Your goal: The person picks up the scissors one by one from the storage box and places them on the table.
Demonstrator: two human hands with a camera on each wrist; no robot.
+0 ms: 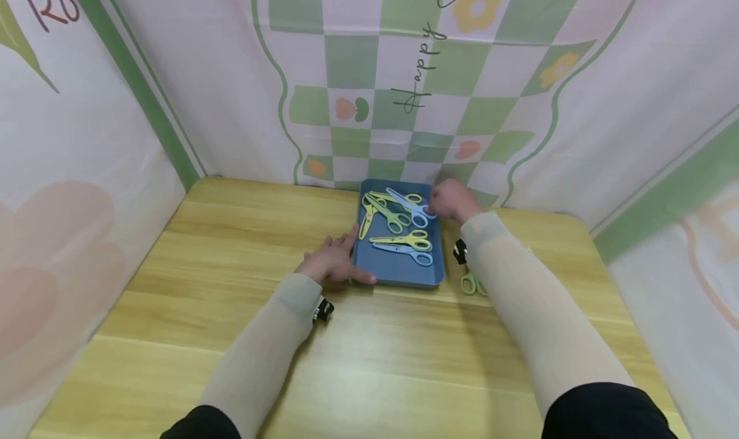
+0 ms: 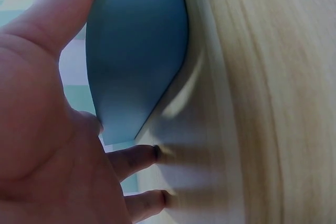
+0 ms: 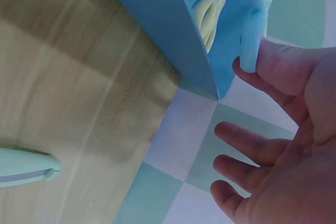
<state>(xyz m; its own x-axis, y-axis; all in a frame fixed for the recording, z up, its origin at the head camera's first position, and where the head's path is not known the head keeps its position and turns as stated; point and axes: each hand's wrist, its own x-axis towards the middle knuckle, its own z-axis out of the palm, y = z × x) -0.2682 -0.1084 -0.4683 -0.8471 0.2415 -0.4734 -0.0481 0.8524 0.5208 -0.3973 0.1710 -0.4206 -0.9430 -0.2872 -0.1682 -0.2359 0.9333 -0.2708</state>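
Observation:
A blue tray [image 1: 392,276] stands against the back curtain with several yellow, green and light blue scissors lying in it. My left hand [image 1: 333,259] rests against the tray's front left corner. In the left wrist view its thumb lies along the tray wall [image 2: 142,51] and its fingers are extended. At the tray's back right, my right hand [image 1: 455,200] pinches light blue scissors [image 3: 253,45] by the handle between thumb and forefinger. Its other fingers are loosely bent, touching nothing. Below the pinched pair lie yellow scissors [image 3: 207,17] inside the tray.
Green scissors [image 1: 469,284] lie on the wooden table [image 1: 369,362] right of the tray, partly hidden by my right forearm. A pale green piece with a grey strip [image 3: 26,168] shows in the right wrist view. A checked curtain [image 1: 398,73] hangs directly behind the tray.

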